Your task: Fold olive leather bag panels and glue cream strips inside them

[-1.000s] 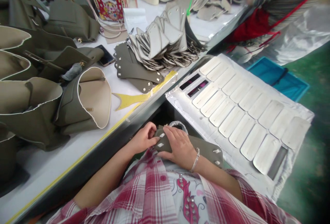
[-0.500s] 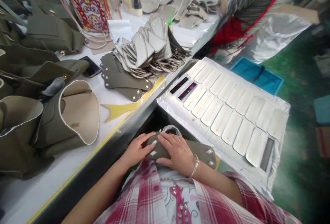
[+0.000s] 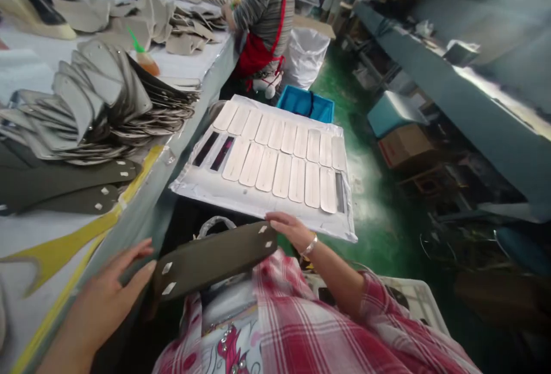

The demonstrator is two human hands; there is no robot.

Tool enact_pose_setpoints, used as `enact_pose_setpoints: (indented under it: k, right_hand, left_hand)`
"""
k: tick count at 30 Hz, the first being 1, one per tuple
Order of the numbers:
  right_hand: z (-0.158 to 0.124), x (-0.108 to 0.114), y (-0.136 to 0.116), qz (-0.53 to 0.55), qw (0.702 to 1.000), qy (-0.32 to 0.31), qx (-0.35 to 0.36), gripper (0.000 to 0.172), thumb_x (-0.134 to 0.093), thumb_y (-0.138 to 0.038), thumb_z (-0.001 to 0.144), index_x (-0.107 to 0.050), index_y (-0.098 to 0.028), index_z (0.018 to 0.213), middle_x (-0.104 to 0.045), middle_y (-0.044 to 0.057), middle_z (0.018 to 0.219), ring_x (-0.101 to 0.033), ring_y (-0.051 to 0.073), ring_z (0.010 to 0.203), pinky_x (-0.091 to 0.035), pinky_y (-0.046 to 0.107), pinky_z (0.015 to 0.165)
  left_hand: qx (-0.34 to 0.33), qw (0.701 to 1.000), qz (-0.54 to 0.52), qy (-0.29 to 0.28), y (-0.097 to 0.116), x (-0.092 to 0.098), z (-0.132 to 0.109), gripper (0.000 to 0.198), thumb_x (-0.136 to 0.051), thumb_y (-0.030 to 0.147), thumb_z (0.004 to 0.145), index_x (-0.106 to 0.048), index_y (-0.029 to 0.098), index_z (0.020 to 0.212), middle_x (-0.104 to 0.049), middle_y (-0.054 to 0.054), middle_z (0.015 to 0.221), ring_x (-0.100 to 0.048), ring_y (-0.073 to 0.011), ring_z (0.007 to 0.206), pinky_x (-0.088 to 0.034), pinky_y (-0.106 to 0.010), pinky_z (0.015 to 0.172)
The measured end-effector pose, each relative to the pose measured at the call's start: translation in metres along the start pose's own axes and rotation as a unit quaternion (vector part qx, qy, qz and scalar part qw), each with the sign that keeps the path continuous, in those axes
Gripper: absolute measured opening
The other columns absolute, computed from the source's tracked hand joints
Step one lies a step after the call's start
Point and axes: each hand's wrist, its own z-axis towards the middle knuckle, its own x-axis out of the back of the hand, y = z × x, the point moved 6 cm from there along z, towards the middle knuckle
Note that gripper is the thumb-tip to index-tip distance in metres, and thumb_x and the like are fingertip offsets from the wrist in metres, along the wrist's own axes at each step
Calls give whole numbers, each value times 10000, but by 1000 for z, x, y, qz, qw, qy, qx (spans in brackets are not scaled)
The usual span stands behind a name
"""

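A long olive leather panel [image 3: 215,256] with rounded ends and small white patches near its corners lies across in front of my body. My right hand [image 3: 293,230] has its fingers at the panel's right end, gripping the corner; the thumb is largely hidden. Just off the left end is my left hand [image 3: 109,296], open and slightly blurred, thumb and fingers apart. Beyond the panel a white-covered board [image 3: 258,207] carries rows of pale rounded pieces [image 3: 269,170]. Similar olive panels [image 3: 64,184] lie on the table at left, beside a heap of pale-backed pieces [image 3: 99,98].
The white table [image 3: 38,242] has yellow tape [image 3: 73,242] along its edge. A glue bottle [image 3: 146,61] with a green nozzle stands behind the heap. A co-worker [image 3: 269,18] in a red apron sits farther along. A blue crate [image 3: 306,104] is on the green floor.
My view has swung right. My left hand has come off the panel and moved left; my right hand has gone from the panel's middle to its right end.
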Motion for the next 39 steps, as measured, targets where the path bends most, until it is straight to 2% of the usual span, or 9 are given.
enact_pose_setpoints:
  k: [2,5,7,10,19,25,28,32,39]
  right_hand:
    - [-2,8,30,150,985,-33,-85,466,-636,-485,699,-621,-143,1015,-632,111,1026,-581,222,963,-410,413,907]
    - [-5,-1,38,241,963,-97,-72,449,-659,-439,709,-616,-163,1061,-638,81,1026,-570,203,989,-393,389,932]
    - [-6,-7,31,229,966,-119,-26,444,-646,-404,734,-595,-167,1106,-627,68,1058,-554,194,1012,-377,380,951]
    - [-7,-8,23,159,980,-120,18,425,-614,-359,758,-571,-158,1130,-610,58,1081,-542,189,1016,-380,372,947]
    - [-5,-7,16,-60,996,-2,62,348,-463,-274,789,-521,-162,1113,-596,42,1007,-542,169,925,-417,336,876]
    - [-8,-7,8,-192,976,-43,93,438,-395,-406,841,-472,-156,1193,-580,103,1128,-553,214,1015,-428,389,905]
    - [-13,-17,-18,-417,877,26,237,550,-398,-455,842,-403,-125,1282,-477,162,1273,-429,273,1184,-312,485,1001]
    - [-31,-76,-37,-593,705,-55,385,783,-483,-580,746,-397,-34,1300,-358,198,1372,-268,326,1284,-144,509,1071]
    - [-27,-128,-39,-638,664,-88,380,902,-515,-608,692,-387,59,1286,-297,262,1382,-225,364,1291,-187,478,1059]
  left_hand:
    - [-118,989,87,20,60,-19,1,580,-464,555,767,-450,238,1252,-491,-63,1281,-526,-276,1079,-424,-426,929]
    - [-304,942,126,-63,139,-90,1,806,-517,605,720,-315,130,1339,-389,-131,1364,-351,-282,1250,-277,-421,1049]
    - [-335,925,155,-93,161,-133,4,897,-583,622,654,-314,87,1323,-415,-171,1331,-365,-300,1229,-256,-440,1043]
    - [-311,928,191,-80,166,-160,13,812,-633,572,625,-388,103,1241,-510,-160,1205,-464,-299,1102,-310,-439,962]
    - [-289,929,221,-76,174,-156,21,573,-612,510,650,-470,152,1075,-569,-88,970,-528,-267,904,-369,-399,811]
    - [-332,913,230,-59,158,-137,4,929,-468,734,655,-313,96,1312,-444,-153,1302,-356,-282,1222,-159,-452,1052]
    - [-317,904,286,-27,133,-112,-9,1003,-310,789,688,-207,68,1378,-277,-171,1425,-188,-290,1323,-57,-481,1075]
    - [-307,888,342,-18,105,-92,-20,963,-371,728,723,-189,59,1391,-179,-175,1461,-157,-285,1336,-40,-463,1084]
    - [-289,901,323,2,88,-91,-20,1011,-550,644,677,-209,-3,1376,-207,-222,1439,-196,-320,1320,-107,-449,1089]
